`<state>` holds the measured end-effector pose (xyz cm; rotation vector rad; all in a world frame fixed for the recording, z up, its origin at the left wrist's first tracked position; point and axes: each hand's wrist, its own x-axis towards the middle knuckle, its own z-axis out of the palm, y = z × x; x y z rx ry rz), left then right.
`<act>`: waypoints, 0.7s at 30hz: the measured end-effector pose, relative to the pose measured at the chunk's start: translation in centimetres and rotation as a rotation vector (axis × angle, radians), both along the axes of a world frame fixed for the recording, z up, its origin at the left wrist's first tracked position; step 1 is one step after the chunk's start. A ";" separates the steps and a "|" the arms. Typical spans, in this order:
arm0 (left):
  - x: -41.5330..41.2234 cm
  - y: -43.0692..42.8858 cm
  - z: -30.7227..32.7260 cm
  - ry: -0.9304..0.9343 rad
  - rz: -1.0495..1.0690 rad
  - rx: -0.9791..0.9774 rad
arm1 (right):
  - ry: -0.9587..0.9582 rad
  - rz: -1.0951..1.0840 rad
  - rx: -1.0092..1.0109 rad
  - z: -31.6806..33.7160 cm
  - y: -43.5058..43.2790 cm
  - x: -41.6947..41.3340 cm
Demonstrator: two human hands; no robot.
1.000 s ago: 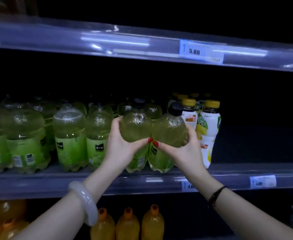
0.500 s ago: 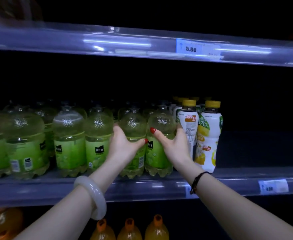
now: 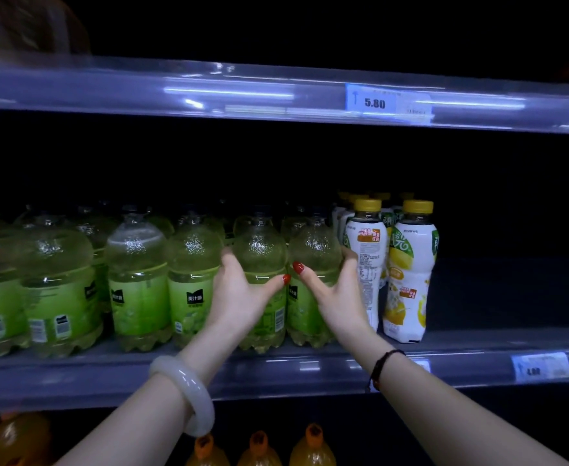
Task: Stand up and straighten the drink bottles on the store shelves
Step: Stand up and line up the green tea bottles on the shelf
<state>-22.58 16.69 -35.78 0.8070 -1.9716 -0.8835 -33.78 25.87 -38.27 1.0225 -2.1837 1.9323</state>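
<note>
Two green juice bottles stand upright side by side at the front of the middle shelf (image 3: 310, 368). My left hand (image 3: 239, 297) wraps the left green bottle (image 3: 259, 250), thumb across its label. My right hand (image 3: 337, 297) grips the right green bottle (image 3: 313, 247), thumb on its front and fingers behind it. Several more green bottles (image 3: 138, 280) stand in a row to the left. White bottles with yellow caps (image 3: 411, 264) stand just right of my right hand.
The upper shelf edge (image 3: 242, 92) carries a 5.80 price tag (image 3: 374, 102). Orange bottles (image 3: 259, 449) stand on the shelf below. To the right of the white bottles the middle shelf is dark, with a price tag (image 3: 538, 366) on its edge.
The two green bottles were tilted toward me a second ago. They now stand upright on the shelf, pushed back in line, with both hands still on them.
</note>
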 end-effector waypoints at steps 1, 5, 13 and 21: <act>0.0 -0.1 -0.2 0.003 -0.006 -0.003 | 0.002 -0.002 0.018 0.0 0.1 -0.1; -0.3 -0.2 -0.9 0.037 -0.026 0.014 | 0.072 -0.026 0.148 0.2 0.9 -0.6; -0.2 0.8 0.3 -0.082 0.213 -0.124 | 0.322 -0.242 0.467 2.2 2.7 -0.4; 0.9 1.2 2.0 -0.332 0.371 -0.512 | 0.456 -0.290 0.452 3.8 4.2 0.5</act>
